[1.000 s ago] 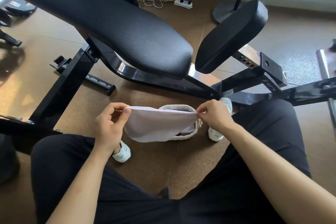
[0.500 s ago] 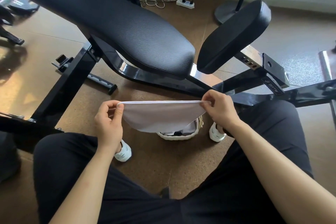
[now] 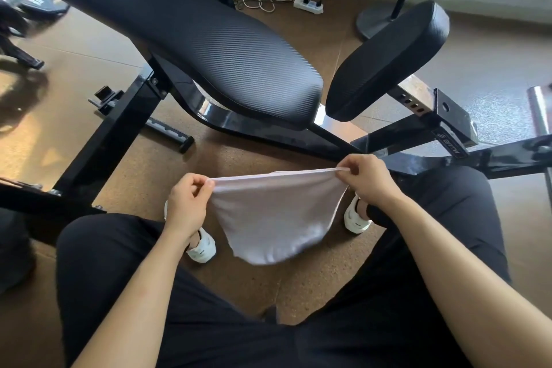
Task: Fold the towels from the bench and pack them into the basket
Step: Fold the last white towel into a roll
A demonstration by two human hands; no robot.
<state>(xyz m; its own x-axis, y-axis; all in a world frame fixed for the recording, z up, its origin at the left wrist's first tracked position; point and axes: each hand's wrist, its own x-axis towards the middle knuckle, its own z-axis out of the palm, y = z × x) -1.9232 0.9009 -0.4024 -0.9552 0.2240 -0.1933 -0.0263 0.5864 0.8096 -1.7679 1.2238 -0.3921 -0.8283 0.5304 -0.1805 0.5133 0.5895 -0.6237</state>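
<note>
white towel (image 3: 270, 218) pinched between left hand (image 3: 188, 203) and right hand (image 3: 369, 179)

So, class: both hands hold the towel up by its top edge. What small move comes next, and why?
Probably bring the left hand over to the right hand, halving the towel: it hangs wide and slack from two pinched corners, off the floor.

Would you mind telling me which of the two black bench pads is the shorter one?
The pad on the right, rising toward the round stand base. The other pad is far longer, running in from the top left corner.
</note>
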